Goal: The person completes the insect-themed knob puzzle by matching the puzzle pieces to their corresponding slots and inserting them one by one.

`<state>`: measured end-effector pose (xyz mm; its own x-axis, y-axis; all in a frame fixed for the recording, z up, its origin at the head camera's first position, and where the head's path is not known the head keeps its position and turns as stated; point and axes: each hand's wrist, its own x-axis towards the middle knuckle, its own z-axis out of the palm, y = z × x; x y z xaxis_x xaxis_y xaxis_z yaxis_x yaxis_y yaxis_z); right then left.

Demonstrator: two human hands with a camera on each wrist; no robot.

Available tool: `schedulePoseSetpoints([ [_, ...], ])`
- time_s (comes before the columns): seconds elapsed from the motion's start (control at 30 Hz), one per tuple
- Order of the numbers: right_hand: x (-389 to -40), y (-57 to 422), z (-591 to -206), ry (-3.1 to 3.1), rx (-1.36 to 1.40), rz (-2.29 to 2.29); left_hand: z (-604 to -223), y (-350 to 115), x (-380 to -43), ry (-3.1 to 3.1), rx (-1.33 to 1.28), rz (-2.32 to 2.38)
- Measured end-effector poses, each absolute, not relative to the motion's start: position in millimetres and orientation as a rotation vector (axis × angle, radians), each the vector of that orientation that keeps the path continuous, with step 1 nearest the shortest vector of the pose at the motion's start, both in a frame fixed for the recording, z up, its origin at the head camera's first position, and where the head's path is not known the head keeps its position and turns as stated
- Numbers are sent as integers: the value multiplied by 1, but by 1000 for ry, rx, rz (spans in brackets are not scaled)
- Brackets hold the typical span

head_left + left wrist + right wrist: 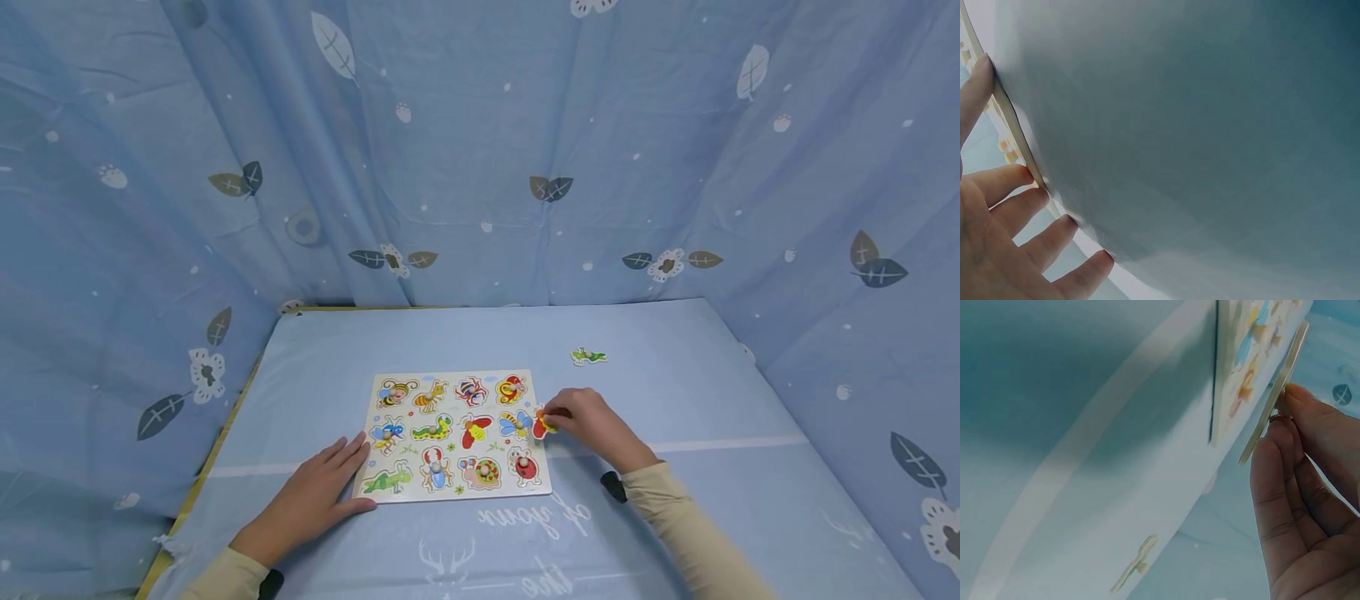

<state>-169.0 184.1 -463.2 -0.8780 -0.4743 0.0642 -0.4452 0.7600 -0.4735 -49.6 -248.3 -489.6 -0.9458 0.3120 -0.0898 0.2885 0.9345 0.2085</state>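
Note:
A wooden peg puzzle board (405, 497) with printed insects lies on the table. My left hand (311, 496) rests at its left edge, fingers spread and fairly straight; the left wrist view shows the fingertips touching the board's rim (1015, 125). Just off the right edge, my right hand (596, 425) pinches a red-and-yellow winged-insect puzzle piece (542, 423). In the right wrist view this piece (1285, 365) is tilted edge-on, with thumb and fingers at its knob. The red moth picture (476, 432) and green grasshopper picture (387, 477) on the board show no knob.
A green insect puzzle piece (588, 357) lies on the table beyond the board's right side. Pale blue cloth (675, 500) covers the table. Patterned blue curtains (480, 167) hang behind and along both sides. Dark wrist straps (613, 487) are at the sleeves.

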Motion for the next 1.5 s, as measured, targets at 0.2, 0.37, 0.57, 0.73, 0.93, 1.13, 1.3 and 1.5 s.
schedulePoseSetpoints([
  [0.2,-171,171,-463,2863,-786,-761,-491,-249,-50,2975,456,306],
  [0.37,-173,160,-464,2843,-772,-741,-491,-248,-50,2979,459,308],
  [0.57,-174,146,-463,2827,-818,-723,-490,-248,-50,2982,461,295],
  [0.73,-174,135,-465,2808,-864,-722,-489,-248,-49,2974,450,292],
  [0.93,-177,123,-466,2796,-918,-703,-486,-248,-48,2973,458,303],
  [1.13,-180,108,-466,2769,-951,-711,-487,-247,-48,2979,452,308],
  [1.3,-180,93,-466,2739,-977,-709,-487,-247,-48,2987,452,311],
  [1.5,-180,79,-469,2731,-969,-674,-487,-247,-49,2973,446,329],
])
